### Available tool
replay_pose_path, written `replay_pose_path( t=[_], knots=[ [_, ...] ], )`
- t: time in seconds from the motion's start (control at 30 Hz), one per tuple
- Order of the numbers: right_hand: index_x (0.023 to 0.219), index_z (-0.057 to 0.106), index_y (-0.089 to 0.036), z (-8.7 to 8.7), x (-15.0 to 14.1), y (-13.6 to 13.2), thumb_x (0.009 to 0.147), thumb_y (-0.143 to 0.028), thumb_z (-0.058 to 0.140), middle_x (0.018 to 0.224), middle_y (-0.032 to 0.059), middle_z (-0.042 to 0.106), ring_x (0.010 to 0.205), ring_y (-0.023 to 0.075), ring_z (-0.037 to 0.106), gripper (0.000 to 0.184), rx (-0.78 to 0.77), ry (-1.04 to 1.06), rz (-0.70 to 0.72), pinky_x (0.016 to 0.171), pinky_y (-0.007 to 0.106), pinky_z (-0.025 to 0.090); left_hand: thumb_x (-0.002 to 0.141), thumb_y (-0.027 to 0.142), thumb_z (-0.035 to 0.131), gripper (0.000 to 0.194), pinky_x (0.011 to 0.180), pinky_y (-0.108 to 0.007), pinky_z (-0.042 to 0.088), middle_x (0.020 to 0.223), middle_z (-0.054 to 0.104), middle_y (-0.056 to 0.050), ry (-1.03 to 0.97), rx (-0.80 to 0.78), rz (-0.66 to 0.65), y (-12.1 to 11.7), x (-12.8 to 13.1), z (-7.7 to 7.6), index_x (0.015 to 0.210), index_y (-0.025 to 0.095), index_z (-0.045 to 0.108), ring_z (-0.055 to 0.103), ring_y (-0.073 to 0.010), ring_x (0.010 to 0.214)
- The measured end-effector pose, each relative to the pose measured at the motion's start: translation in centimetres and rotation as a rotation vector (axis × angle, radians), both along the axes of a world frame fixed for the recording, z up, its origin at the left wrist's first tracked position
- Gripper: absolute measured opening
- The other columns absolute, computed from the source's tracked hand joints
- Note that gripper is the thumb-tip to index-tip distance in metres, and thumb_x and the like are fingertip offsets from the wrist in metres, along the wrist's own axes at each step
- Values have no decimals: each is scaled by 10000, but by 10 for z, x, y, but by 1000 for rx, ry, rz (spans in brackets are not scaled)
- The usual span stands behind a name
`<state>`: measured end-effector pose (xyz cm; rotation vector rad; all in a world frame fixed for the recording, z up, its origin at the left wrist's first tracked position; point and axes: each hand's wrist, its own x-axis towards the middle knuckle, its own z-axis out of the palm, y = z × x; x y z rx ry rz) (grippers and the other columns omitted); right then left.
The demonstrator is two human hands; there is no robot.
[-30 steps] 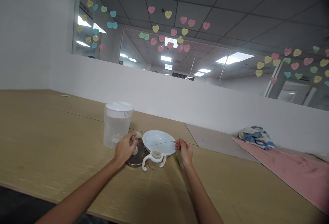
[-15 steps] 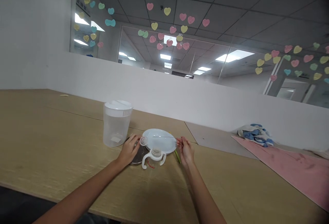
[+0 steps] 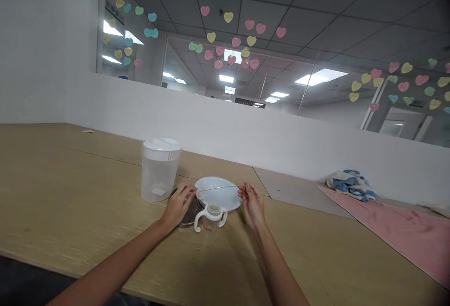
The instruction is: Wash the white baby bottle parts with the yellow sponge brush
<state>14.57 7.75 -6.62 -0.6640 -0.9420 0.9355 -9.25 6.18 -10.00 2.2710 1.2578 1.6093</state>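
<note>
Over the table, my right hand (image 3: 252,203) pinches one end of a thin straight wire-like rod (image 3: 220,188). The rod's other end reaches the fingertips of my left hand (image 3: 180,204). Those left fingers are closed on a small clear round lid, now turned and hard to make out against the plate. Just below and between the hands stands a small clear bottle with a white two-handled collar (image 3: 214,211) and red markings. Behind it lies a white oval plate (image 3: 221,197). A dark round lid or pan (image 3: 191,212) is partly covered by my left hand.
A tall translucent pitcher (image 3: 160,170) with a white lid stands left of my left hand. Beneath my right hand lies a thin green object (image 3: 243,214). Farther right are a crumpled blue and white cloth (image 3: 351,185) and a pink mat (image 3: 393,226). A white wall (image 3: 225,128) rises behind the table.
My right hand has moved slightly left with the rod, whose far end now meets my left fingertips. The round lid in my left hand has turned and shows less.
</note>
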Motion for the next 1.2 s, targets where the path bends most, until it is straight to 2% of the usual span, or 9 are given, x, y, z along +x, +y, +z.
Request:
replay_pose_path(
  t=[0.53, 0.8, 1.2],
  knots=[
    [794, 625, -160, 3, 3, 0, 539, -447, 760, 707, 38, 674, 593, 134, 596, 406, 5, 3, -35, 581, 265, 507, 903, 328, 346, 259, 821, -339, 462, 922, 566, -46, -21, 16, 92, 5, -3, -3, 945, 202, 568, 552, -183, 875],
    [785, 644, -156, 3, 2, -1, 542, -404, 778, 682, 24, 669, 616, 119, 605, 372, 8, 67, 4, 595, 226, 509, 902, 326, 347, 253, 812, -329, 464, 921, 567, -45, -18, 26, 118, 8, -4, -6, 939, 201, 564, 555, -180, 873],
    [821, 666, -129, 4, -2, -4, 558, -437, 762, 736, 68, 693, 610, 143, 622, 416, 20, -15, -94, 635, 286, 534, 909, 330, 334, 268, 815, -326, 457, 936, 557, -46, 25, 25, 156, 7, -5, -6, 938, 195, 565, 557, -179, 878]
  ],
)
